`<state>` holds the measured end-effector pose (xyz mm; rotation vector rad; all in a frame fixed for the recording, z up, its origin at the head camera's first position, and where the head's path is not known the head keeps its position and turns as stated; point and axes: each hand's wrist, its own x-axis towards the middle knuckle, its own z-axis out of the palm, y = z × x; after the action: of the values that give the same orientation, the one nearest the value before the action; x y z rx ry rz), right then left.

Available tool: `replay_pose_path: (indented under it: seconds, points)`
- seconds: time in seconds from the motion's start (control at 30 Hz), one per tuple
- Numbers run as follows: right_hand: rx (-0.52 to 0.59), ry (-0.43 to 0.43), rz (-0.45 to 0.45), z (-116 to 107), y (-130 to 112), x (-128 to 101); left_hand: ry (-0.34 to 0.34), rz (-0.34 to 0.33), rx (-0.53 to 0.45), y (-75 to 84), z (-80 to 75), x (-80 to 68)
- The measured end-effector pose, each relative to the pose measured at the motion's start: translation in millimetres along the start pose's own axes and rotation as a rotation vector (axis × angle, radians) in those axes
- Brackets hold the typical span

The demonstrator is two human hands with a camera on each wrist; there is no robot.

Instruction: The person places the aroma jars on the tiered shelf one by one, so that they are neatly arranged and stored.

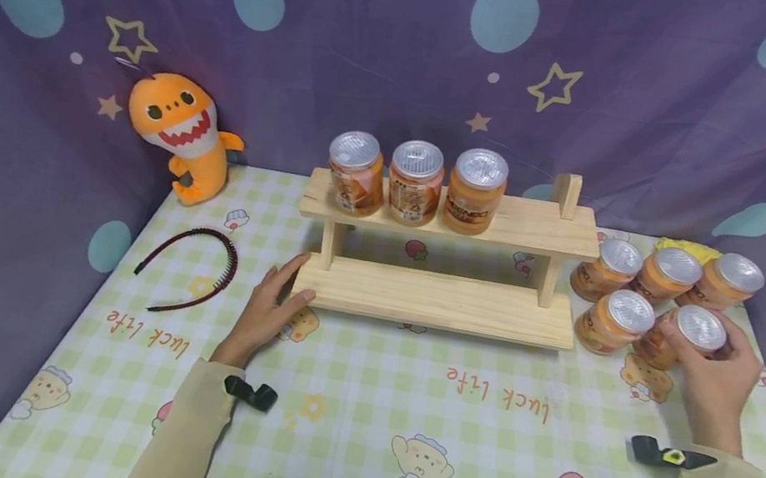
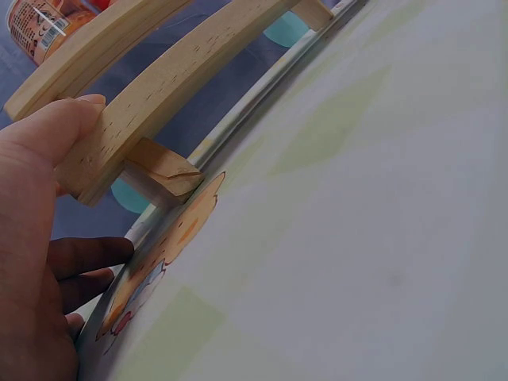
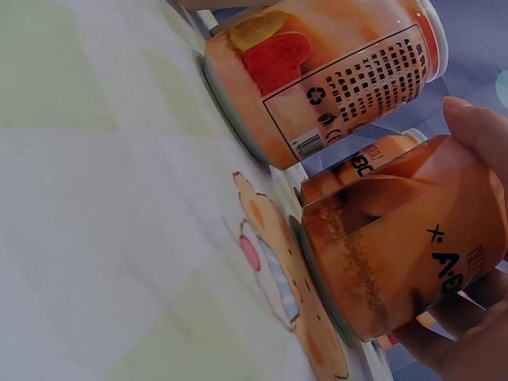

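Note:
My right hand (image 1: 720,380) grips an orange-labelled jar (image 1: 658,344) with a silver lid, thumb on one side and fingers round the other. In the right wrist view this jar (image 3: 397,238) stands close over the tablecloth, next to another jar (image 3: 333,79). My left hand (image 1: 268,309) holds the left end of a two-tier wooden shelf (image 1: 434,298). The left wrist view shows the thumb (image 2: 75,119) against the lower board (image 2: 171,87), with several fingers hanging below it. Three similar jars (image 1: 415,185) stand side by side on the upper board, left of its upright end peg (image 1: 568,196).
Several more jars (image 1: 606,270) cluster right of the shelf, a yellow item (image 1: 689,250) behind them. At the left lie a toothed headband (image 1: 227,264) and, farther back, an orange shark plush (image 1: 179,137). A purple curtain (image 1: 382,61) hangs behind the checked tablecloth (image 1: 347,453).

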<state>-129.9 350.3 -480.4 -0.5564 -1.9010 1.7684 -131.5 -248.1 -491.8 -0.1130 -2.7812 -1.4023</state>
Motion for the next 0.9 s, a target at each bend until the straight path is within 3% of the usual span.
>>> replay_pose_path:
  seconds: [0.3, 0.47, 0.9]
  points:
    - [0.019, 0.028, 0.052, -2, -9, 0, 0.004, 0.004, 0.0, -0.2, 0.5, -1.1]
    - [-0.028, 0.052, 0.078, -4, -18, 1, 0.005, 0.016, 0.004, -1.1, 1.0, -0.6]
    - [0.086, 0.054, -0.073, -6, -43, 0, -0.008, -0.007, 0.013, 1.1, -0.8, 0.3]
